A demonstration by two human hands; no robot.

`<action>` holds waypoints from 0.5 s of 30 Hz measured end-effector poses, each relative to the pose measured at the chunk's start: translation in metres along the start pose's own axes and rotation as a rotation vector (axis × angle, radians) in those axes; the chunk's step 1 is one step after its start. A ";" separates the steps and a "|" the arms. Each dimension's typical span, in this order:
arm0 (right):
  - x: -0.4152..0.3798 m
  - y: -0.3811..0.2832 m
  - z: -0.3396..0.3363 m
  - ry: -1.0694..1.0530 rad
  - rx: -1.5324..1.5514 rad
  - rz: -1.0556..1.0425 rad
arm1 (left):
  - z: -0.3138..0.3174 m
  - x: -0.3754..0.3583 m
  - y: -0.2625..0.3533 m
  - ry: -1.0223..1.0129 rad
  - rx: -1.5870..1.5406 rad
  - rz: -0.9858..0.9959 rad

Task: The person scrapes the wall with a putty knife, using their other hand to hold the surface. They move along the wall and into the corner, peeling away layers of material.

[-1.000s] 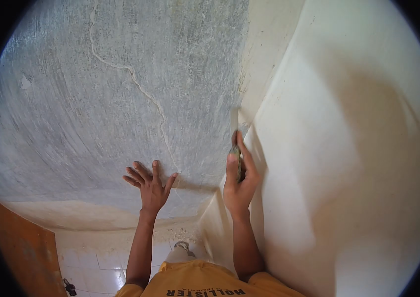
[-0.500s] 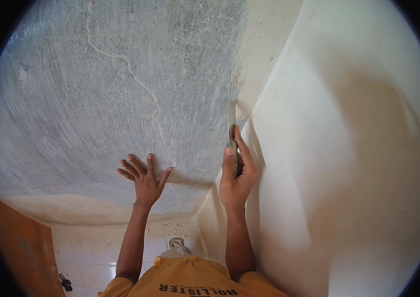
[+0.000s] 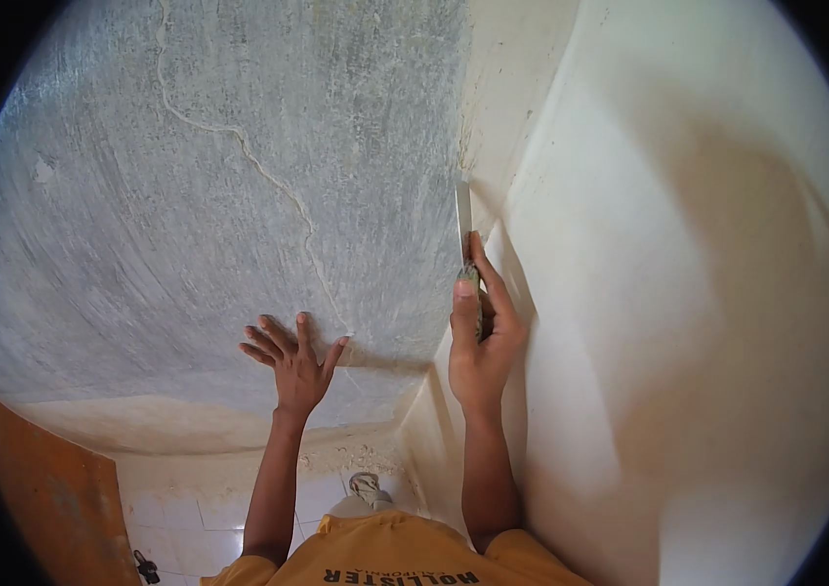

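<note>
My right hand (image 3: 491, 347) grips the handle of a scraper (image 3: 464, 220), thumb on one side and forefinger stretched up along it. The flat metal blade, seen nearly edge-on, points up and lies against the wall where grey meets cream near the corner. My left hand (image 3: 301, 379) is spread flat on the grey wall (image 3: 239, 244), fingers apart and nothing in it. Its thumb tip is beside the lower end of a long, winding crack (image 3: 283, 184).
A cream side wall (image 3: 610, 293) meets the grey one at the right. Below are white floor tiles (image 3: 175, 513) with crumbs (image 3: 361, 456) by the wall base, and my foot (image 3: 366, 485). An orange-brown panel (image 3: 43, 479) stands lower left, near a small dark object (image 3: 145, 566).
My right hand and the scraper have moved slightly up along the edge of the grey area, and the blade's tilt differs a little. My left hand stays on the wall; the view has shifted slightly.
</note>
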State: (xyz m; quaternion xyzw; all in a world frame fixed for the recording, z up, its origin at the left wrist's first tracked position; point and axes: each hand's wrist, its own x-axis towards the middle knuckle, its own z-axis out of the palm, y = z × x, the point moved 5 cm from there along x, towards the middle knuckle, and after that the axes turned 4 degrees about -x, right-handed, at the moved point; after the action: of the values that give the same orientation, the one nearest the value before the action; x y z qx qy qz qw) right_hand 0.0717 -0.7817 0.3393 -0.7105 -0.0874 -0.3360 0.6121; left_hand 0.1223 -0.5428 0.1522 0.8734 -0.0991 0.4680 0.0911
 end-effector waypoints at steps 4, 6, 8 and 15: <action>-0.011 0.010 0.001 0.027 -0.077 -0.135 | 0.004 -0.004 -0.003 0.025 -0.035 -0.015; -0.005 0.008 0.000 0.026 -0.080 -0.153 | 0.005 -0.001 -0.004 0.033 -0.035 -0.013; -0.001 0.003 -0.002 0.004 -0.038 -0.063 | 0.003 -0.002 -0.002 0.023 -0.034 -0.016; -0.010 0.014 0.003 0.036 -0.065 -0.157 | -0.001 0.003 0.000 -0.011 0.026 0.016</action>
State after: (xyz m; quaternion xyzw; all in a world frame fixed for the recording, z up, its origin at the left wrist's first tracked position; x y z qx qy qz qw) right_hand 0.0725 -0.7791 0.3220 -0.7148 -0.1212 -0.3983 0.5619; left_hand 0.1229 -0.5427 0.1555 0.8762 -0.1004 0.4652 0.0756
